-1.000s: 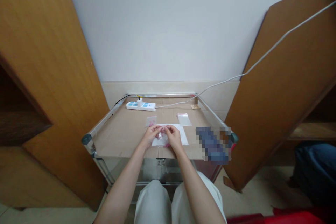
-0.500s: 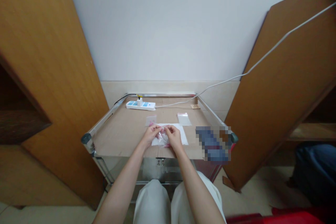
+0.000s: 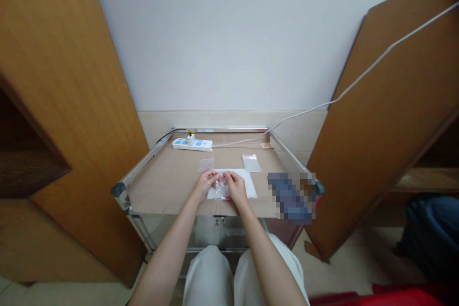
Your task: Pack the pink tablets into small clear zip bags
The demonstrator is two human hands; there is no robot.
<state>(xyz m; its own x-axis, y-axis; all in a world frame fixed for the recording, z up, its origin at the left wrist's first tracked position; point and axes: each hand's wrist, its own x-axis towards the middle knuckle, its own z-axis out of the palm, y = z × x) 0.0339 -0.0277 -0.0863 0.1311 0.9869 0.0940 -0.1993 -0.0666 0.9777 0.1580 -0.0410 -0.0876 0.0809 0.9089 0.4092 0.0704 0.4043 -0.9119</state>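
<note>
Left hand and right hand both pinched on a small clear plastic bag of pink bits, centred over a white paper sheet on the worktop; close two-handed bag work in hand.

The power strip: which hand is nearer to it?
Left. The left hand is closer, in front of the power strip; the right hand is farther off, to its right.
</note>
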